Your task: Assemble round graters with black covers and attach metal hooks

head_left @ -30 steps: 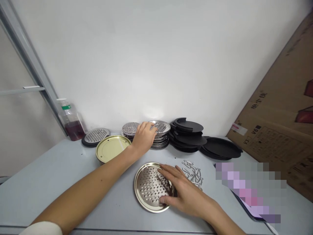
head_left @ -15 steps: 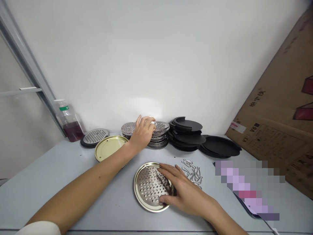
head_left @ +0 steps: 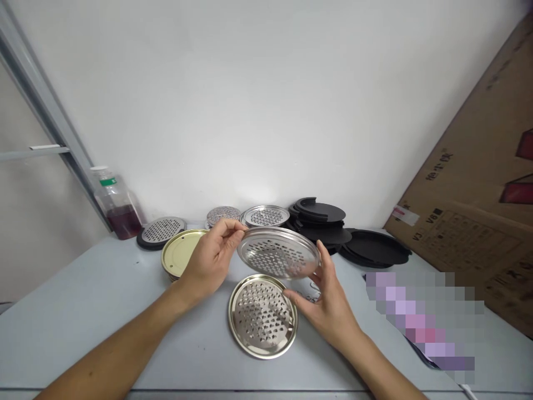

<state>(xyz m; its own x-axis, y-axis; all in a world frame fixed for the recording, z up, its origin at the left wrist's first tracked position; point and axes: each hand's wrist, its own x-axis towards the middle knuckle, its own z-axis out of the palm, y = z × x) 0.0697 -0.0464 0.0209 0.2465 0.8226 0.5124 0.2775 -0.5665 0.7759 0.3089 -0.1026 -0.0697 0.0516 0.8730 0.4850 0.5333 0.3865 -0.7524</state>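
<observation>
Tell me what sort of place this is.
Probably a workshop or small assembly corner, judging by the stacked black round plates, the several perforated metal discs and the large printed cardboard box on the right.

Our left hand (head_left: pixel 212 258) pinches the left rim of a tilted, perforated metal grater disc (head_left: pixel 277 256), raised above the pale grey table (head_left: pixel 125 311). Our right hand (head_left: pixel 331 311) touches its right rim with the fingers, thumb spread apart from it. From that disc, a second grater disc (head_left: pixel 263 316) lies flat at six o'clock, a gold-toned round lid (head_left: pixel 179 253) at nine, more grater discs (head_left: pixel 266 215) at twelve, stacked black plates (head_left: pixel 328 212) at two, and a partly pixelated device (head_left: pixel 422 330) at four.
</observation>
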